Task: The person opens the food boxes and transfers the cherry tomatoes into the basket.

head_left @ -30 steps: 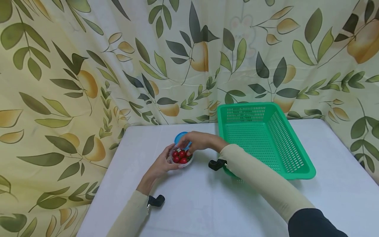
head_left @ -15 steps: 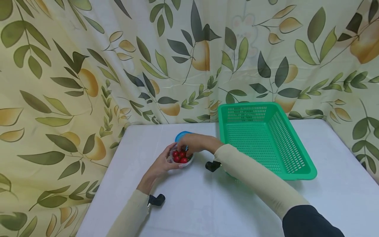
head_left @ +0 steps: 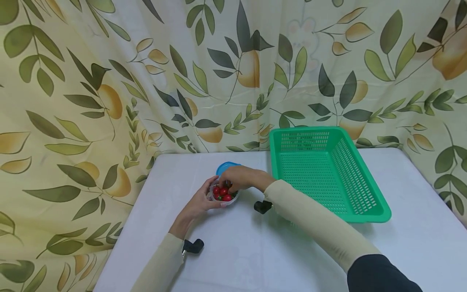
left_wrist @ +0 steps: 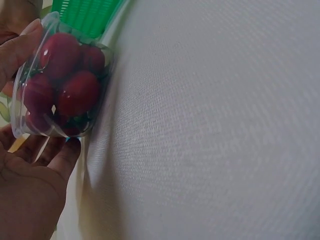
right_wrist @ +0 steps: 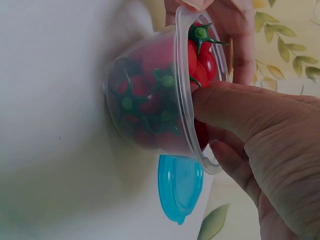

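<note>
Cherry tomatoes (head_left: 227, 197) with green stems fill a clear plastic tub (right_wrist: 185, 107) standing on the white cloth. My left hand (head_left: 198, 202) grips the tub from the left, thumb on the near side and fingers round the far side. Over the tub's mouth, my right hand (head_left: 238, 178) reaches in from the right with curled fingers. In the right wrist view its thumb (right_wrist: 220, 107) and a finger pass the rim and pinch a dark red cherry tomato (right_wrist: 201, 134). Most of that tomato is hidden by the hand and rim.
A blue lid (head_left: 225, 166) lies just behind the tub, partly covered by my right hand. To the right stands a large green mesh basket (head_left: 365, 178), my right forearm crossing its near left corner. A leaf-patterned curtain (head_left: 164, 101) hangs behind the table.
My right hand has moved slightly left and deeper into the tub, and the front tomatoes have shifted and turned. My left hand keeps its grip on the tub.
</note>
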Available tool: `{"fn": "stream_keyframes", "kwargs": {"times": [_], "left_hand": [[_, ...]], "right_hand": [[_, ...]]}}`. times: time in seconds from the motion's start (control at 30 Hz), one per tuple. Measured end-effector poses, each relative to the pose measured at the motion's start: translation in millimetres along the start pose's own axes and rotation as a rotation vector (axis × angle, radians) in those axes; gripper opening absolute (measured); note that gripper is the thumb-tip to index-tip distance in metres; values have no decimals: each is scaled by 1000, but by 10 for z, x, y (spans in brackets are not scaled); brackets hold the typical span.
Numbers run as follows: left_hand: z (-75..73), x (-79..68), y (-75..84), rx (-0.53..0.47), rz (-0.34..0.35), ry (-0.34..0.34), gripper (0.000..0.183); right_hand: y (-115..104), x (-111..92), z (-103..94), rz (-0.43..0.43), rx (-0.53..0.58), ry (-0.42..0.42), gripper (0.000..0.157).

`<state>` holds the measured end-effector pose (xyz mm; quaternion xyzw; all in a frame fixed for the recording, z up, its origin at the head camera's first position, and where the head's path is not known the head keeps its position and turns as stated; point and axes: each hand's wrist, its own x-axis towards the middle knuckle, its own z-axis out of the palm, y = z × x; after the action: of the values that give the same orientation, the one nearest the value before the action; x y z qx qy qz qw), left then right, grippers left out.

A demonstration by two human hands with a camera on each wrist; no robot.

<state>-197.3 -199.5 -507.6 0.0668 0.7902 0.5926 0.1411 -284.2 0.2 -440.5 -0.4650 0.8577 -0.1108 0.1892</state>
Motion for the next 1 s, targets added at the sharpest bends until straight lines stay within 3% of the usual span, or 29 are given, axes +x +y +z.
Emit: {"fn": "stream_keyframes", "kwargs": {"times": [0.63, 0.87, 1.0], "left_hand": [[-9, 14, -2, 3, -12, 5, 97], [-18, 4, 18, 17, 8, 1, 96], [-21, 11, 0, 7, 27, -15, 95]], "right_hand": [[-18, 3, -88, -17, 48, -43, 27], [60, -15, -128, -90, 176, -50, 27], [72, -31, -145, -89, 262, -57, 26]]}}
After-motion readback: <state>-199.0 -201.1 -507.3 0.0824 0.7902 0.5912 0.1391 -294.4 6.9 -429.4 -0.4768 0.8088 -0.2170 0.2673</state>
